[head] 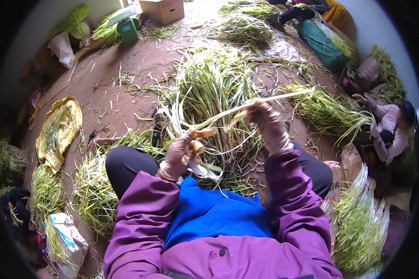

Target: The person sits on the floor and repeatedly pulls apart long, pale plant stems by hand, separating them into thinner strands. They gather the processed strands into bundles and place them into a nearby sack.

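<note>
My left hand, in a thin translucent glove, grips a long pale stalk of a leek-like or garlic-like vegetable. The stalk slants up to the right, its white end beyond my right hand. Limp leaves and peeled strips hang below my left fingers. My gloved right hand is at the stalk with bent fingers, blurred. A yellowish blurred strip shows beside its fingertips; whether they pinch it or the stalk is unclear. A large heap of the same green stalks lies on the floor before my knees.
More stalks lie in a pile at left and a bundle at right. Cleaned white-ended bunches rest by my right side. A yellow woven sack, a green scale and a cardboard box stand farther off. Another person sits at right.
</note>
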A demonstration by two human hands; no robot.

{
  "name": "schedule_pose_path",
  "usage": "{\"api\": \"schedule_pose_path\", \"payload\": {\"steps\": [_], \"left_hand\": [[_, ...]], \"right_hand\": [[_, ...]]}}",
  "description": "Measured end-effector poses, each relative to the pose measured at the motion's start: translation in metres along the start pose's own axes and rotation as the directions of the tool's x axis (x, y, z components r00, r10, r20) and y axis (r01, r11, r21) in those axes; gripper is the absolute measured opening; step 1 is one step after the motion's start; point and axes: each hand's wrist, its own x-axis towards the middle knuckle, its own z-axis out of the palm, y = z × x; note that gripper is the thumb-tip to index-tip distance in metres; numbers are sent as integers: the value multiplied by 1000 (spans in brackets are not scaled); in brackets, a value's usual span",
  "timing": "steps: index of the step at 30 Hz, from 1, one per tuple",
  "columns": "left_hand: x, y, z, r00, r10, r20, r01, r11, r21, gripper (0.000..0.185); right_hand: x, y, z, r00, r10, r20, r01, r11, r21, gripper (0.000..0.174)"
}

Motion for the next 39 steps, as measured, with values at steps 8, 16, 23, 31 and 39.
{"api": "schedule_pose_path", "payload": {"steps": [8, 16, 23, 31, 39], "left_hand": [[-4, 8, 19, 968, 217, -123, -141, 883, 448, 37], [0, -8, 25, 991, -22, 129, -16, 959, 284, 36], [10, -2, 4, 996, 38, -84, -56, 975, -214, 45], [16, -11, -2, 982, 179, -68, -178, 984, 10, 40], [15, -9, -7, 984, 152, -93, -156, 987, -32, 43]], "right_hand": [[-5, -37, 20, 942, 272, 195, -168, 888, -427, 21], [7, 12, 50, 931, 356, 85, -236, 762, -603, 27], [-36, 40, 54, 960, 257, 112, -123, 744, -657, 29], [-49, 66, 65, 961, -85, 265, 278, 236, -931, 19], [-42, 68, 57, 892, 449, 47, -342, 741, -578, 25]]}}
